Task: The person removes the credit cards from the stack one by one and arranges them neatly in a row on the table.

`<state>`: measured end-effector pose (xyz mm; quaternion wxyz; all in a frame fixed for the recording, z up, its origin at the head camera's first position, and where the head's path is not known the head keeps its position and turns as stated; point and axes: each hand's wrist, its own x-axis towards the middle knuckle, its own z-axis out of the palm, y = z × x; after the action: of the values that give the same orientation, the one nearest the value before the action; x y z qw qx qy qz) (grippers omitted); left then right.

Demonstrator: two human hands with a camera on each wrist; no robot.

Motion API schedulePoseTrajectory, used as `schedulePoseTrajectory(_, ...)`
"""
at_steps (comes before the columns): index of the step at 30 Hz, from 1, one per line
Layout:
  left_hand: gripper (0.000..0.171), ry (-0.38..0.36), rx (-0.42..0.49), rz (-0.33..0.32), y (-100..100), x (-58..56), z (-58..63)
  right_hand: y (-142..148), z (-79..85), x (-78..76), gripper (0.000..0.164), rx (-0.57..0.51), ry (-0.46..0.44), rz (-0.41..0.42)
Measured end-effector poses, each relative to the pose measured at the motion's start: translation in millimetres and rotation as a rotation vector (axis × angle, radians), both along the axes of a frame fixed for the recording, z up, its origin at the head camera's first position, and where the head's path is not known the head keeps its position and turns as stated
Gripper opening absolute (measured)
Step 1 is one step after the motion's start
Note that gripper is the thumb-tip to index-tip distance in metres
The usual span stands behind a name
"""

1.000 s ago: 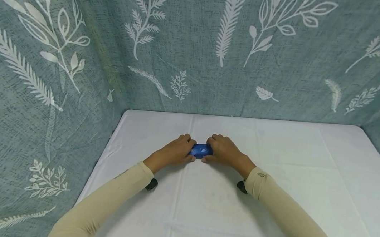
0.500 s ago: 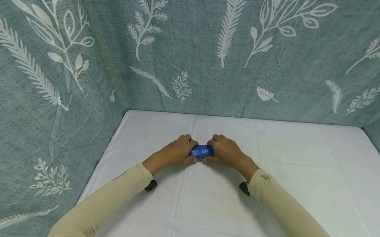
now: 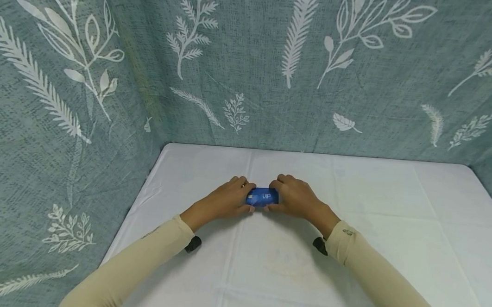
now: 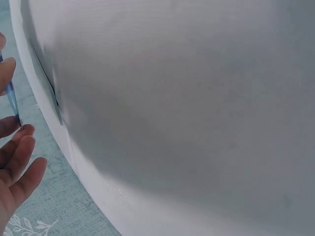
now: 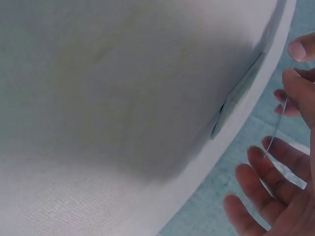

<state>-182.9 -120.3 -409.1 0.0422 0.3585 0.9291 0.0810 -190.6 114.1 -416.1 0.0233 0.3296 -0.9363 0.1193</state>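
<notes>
A blue card lettered "VIP" is held level between both hands at the middle of the table. My left hand pinches its left end, with the thumb at the near edge and fingers at the far edge. The right end is pinched the same way by my right hand. Seen edge-on in the right wrist view, the card looks slightly bowed and clear of the table. Beneath it a thin, flat, dark-edged piece lies on the cloth; the head view hides it.
A white cloth covers the table and has fold creases. Behind the far edge hangs a grey-green leaf-patterned curtain, which continues along the left side. Dark wrist cameras sit below the sleeve cuffs.
The card's outline has become more rounded while both hands keep their pinch. Hands and card shift very slightly to the right in the view, as does the background.
</notes>
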Motion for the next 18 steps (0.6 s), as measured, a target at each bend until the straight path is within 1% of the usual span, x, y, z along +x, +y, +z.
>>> schedulePoseTrajectory(5,0.061,0.035,-0.012,0.004,-0.8,2.3,1.7,0.4,0.4,2.2,0.056,0.003,0.015,0.004)
schedulePoseTrajectory(13,0.059,0.045,0.002,-0.001,-4.1,5.7,2.3,2.7,-0.5,4.3,0.063,0.016,0.012,0.023)
schedulePoseTrajectory(18,0.058,0.042,0.026,0.003,-6.4,7.0,2.6,3.2,0.0,4.6,0.064,0.007,0.023,0.040)
